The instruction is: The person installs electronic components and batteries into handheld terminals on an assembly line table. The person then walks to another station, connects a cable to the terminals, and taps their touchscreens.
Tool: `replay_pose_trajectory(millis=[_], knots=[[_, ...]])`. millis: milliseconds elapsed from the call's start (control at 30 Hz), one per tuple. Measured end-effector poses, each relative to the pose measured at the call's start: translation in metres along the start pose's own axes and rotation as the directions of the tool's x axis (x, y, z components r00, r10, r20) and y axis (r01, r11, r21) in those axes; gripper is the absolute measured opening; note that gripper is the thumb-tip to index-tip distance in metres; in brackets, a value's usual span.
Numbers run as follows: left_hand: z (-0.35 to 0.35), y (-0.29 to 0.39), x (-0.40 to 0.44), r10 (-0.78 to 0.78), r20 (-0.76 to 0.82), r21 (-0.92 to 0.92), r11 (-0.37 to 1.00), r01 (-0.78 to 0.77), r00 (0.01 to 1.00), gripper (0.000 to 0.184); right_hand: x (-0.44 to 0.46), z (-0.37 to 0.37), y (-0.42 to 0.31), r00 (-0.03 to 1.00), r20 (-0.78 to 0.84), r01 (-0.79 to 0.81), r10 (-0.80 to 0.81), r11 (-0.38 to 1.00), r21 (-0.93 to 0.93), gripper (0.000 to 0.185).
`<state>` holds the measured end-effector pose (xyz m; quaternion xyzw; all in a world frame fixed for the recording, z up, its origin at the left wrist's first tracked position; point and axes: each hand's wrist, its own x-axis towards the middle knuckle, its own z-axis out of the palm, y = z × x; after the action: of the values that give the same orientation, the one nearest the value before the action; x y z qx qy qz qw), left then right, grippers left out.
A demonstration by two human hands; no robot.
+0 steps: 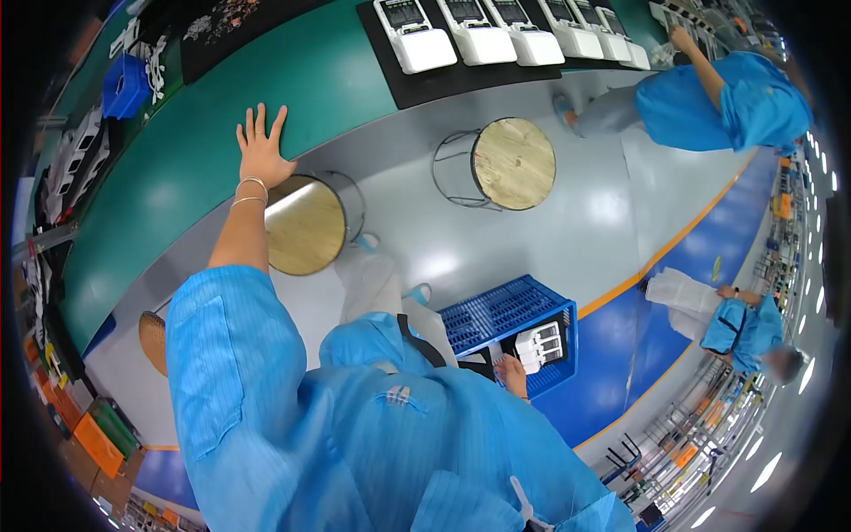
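My left hand (261, 158) lies flat on the green tabletop (195, 133) near its edge, fingers spread, with nothing in it. Two thin bangles circle that wrist. Low on my right, my right hand (511, 375) is at the near side of a blue plastic crate (505, 310), its fingers curled. What it grips there is too small and partly hidden to make out. Inside the crate, right beside these fingers, is a white device (539, 347) with several slots or dark windows. A dark piece (479, 362) shows to the left of the hand.
Two round wood-topped stools (514, 164) stand by the bench. Several white devices (417, 40) line a black mat. A blue bin (125, 87) sits at the left. One person in blue (722, 102) works at the bench; another (740, 328) is farther right. Orange lines (674, 244) mark the floor.
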<state>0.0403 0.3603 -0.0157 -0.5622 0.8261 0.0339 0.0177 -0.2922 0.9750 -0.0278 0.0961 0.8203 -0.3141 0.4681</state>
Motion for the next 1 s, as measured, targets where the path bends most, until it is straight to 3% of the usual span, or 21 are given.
replay_pose_trajectory(millis=[233, 400, 467, 500, 633, 700, 767, 833, 900, 967, 1000], knots=[[-0.002, 0.003, 0.000, 0.028, -0.037, -0.034, 0.999, -0.029, 0.999, 0.101, -0.002, 0.031, 0.007, 0.999, 0.032, -0.014, 0.011, 0.996, 0.091, 0.032], [0.012, -0.002, 0.005, 0.074, -0.138, -0.037, 0.996, -0.080, 0.988, 0.100, -0.012, 0.037, 0.034, 0.995, -0.044, -0.084, 0.090, 0.988, 0.131, 0.034], [-0.003, 0.002, 0.007, 0.119, -0.107, -0.026, 0.992, -0.122, 0.987, 0.099, -0.021, 0.040, 0.043, 0.994, -0.043, -0.088, 0.098, 0.980, 0.180, 0.033], [-0.002, 0.005, 0.006, 0.164, -0.195, -0.008, 0.986, -0.169, 0.967, 0.096, -0.019, 0.039, 0.057, 0.995, -0.057, -0.062, 0.076, 0.974, 0.216, 0.031], [0.011, -0.002, 0.009, 0.236, -0.260, 0.035, 0.971, -0.235, 0.936, 0.092, -0.021, 0.039, 0.076, 0.988, -0.076, -0.126, 0.137, 0.983, 0.133, 0.032], [0.019, -0.008, 0.010, 0.236, -0.230, 0.089, 0.971, -0.221, 0.944, 0.092, -0.017, 0.035, 0.084, 0.993, -0.032, -0.113, 0.113, 0.993, 0.014, 0.030], [0.016, -0.004, 0.007, 0.186, -0.179, 0.156, 0.975, -0.159, 0.966, 0.093, 0.006, 0.032, 0.110, 0.995, 0.069, -0.077, 0.072, 0.994, 0.079, 0.033], [0.016, -0.003, 0.006, 0.141, -0.117, 0.184, 0.976, -0.118, 0.983, 0.094, 0.000, 0.034, 0.086, 0.993, -0.114, -0.031, 0.019, 0.994, -0.108, 0.033], [0.016, -0.004, 0.006, 0.139, -0.116, 0.197, 0.974, -0.115, 0.983, 0.094, 0.024, 0.035, 0.101, 0.939, -0.162, 0.252, -0.302, 0.929, -0.271, 0.030], [0.017, -0.003, 0.006, 0.126, -0.102, 0.236, 0.967, -0.099, 0.987, 0.093, 0.010, 0.023, 0.043, 0.977, -0.184, -0.135, 0.105, 0.978, -0.159, 0.035], [0.021, -0.005, 0.007, 0.125, -0.111, 0.255, 0.962, -0.093, 0.986, 0.092, 0.012, 0.016, 0.035, 0.975, -0.220, -0.076, 0.039, 0.984, -0.163, 0.034]])
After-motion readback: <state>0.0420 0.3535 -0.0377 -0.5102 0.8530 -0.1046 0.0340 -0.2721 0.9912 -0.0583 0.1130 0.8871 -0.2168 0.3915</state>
